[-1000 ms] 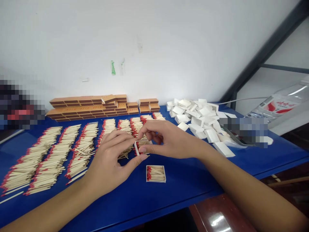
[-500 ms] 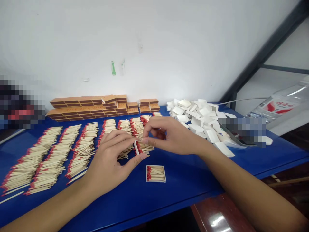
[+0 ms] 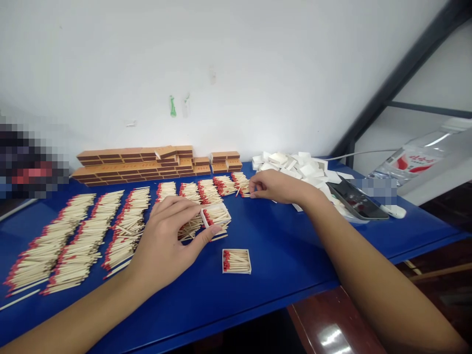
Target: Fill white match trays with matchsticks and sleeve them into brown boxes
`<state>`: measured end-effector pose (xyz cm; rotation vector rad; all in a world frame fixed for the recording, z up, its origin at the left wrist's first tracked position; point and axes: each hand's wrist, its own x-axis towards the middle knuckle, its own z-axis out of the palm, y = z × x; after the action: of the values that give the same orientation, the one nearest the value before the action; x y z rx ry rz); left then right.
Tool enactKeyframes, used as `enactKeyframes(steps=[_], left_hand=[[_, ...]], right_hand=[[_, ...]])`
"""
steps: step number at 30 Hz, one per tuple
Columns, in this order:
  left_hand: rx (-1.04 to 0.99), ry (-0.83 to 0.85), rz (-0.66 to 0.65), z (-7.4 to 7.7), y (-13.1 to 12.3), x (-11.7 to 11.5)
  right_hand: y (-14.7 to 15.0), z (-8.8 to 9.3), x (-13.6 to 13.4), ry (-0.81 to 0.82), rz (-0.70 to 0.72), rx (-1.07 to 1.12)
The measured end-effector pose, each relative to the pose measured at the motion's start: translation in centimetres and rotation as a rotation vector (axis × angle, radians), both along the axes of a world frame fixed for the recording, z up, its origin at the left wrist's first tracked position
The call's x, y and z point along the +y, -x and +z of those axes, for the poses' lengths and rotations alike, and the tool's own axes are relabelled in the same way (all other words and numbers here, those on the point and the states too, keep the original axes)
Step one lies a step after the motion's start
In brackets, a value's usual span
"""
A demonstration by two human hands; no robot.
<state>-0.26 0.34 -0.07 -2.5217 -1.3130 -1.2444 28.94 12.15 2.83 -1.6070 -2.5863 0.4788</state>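
My left hand point(image 3: 167, 233) grips a small white matchbox tray point(image 3: 216, 215) partly filled with red-tipped matches, holding it just above the blue table point(image 3: 280, 255). My right hand point(image 3: 275, 187) has reached to the far end of the match rows, its fingers pinched at the last pile of matches point(image 3: 241, 183). A second filled tray point(image 3: 236, 260) lies flat on the table nearer to me. Rows of loose matches point(image 3: 84, 231) stretch across the table to the left.
Stacked brown matchbox sleeves point(image 3: 140, 164) line the wall. A heap of empty white trays point(image 3: 295, 167) sits at the right rear, with a phone point(image 3: 356, 200) beside it. A plastic bottle point(image 3: 420, 157) lies beyond the table's right edge.
My right hand left the tray and moved back and right to the far match pile. The tray in my left hand now shows its matches openly.
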Motion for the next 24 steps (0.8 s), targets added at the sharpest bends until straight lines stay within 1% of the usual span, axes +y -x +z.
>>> enactKeyframes(steps=[3,6,12,19,24], left_hand=[[-0.005,0.006,-0.010,-0.01,-0.04,0.04],[-0.005,0.013,-0.016,-0.01,-0.05,0.09],[0.012,0.018,-0.012,0.08,-0.10,-0.02],[0.008,0.011,-0.022,0.08,-0.10,-0.10],[0.008,0.018,-0.023,0.10,-0.12,-0.08]], right_hand=[[0.11,0.17,-0.25,0.045,-0.018,0.001],[0.07,0.33,-0.39,0.073,-0.004,0.005],[0.15,0.37,-0.41,0.080,0.009,-0.002],[0.22,0.85,-0.86,0.085,0.028,0.055],[0.08,0.86,-0.80,0.092,0.023,0.043]])
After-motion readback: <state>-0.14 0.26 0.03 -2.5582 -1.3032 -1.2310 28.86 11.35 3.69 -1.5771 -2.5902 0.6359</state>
